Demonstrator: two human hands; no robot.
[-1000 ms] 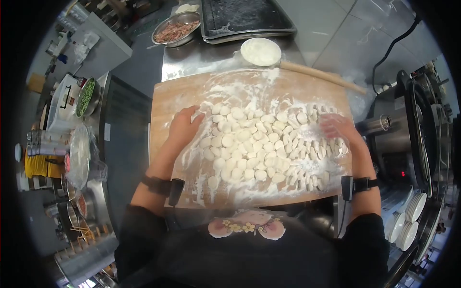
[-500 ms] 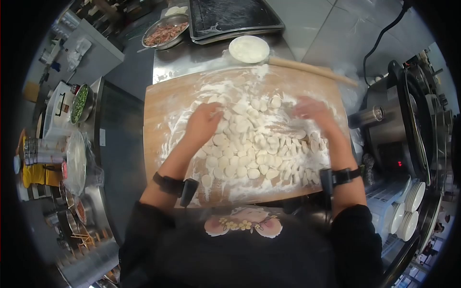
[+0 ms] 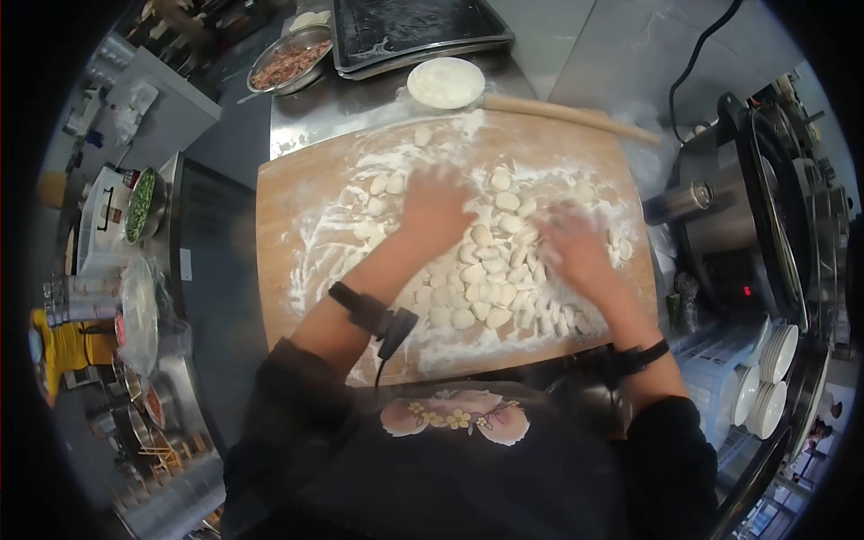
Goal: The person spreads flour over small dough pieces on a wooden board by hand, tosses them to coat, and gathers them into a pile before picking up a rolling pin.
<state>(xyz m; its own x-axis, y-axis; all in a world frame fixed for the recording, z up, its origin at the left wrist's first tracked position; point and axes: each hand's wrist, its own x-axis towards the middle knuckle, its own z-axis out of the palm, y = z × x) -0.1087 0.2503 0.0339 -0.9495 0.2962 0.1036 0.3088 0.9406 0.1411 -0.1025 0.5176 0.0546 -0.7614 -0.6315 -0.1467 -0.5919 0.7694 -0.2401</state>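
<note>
Many small floured dough pieces (image 3: 477,283) lie heaped at the middle of a wooden board (image 3: 297,207) dusted with white flour. My left hand (image 3: 438,209), slightly blurred, lies palm down over the upper left of the pile with its fingers spread. On the pile's right side my right hand (image 3: 574,245) is also blurred; its fingers look stretched apart over the dough. Neither hand shows anything held, though what lies under the palms is hidden. A few loose dough pieces (image 3: 378,184) sit left of my left hand.
Beyond the board are a white bowl of flour (image 3: 446,83), a rolling pin (image 3: 567,117), a metal bowl of meat filling (image 3: 290,65) and black trays (image 3: 414,31). A dark appliance (image 3: 742,225) and stacked plates (image 3: 765,409) stand right. A bowl of chopped greens (image 3: 144,205) is left.
My left hand has moved right, onto the pile, and its fingers have spread. My right hand has come inward and toward me. Some dough pieces are shifted, and the pile looks narrower.
</note>
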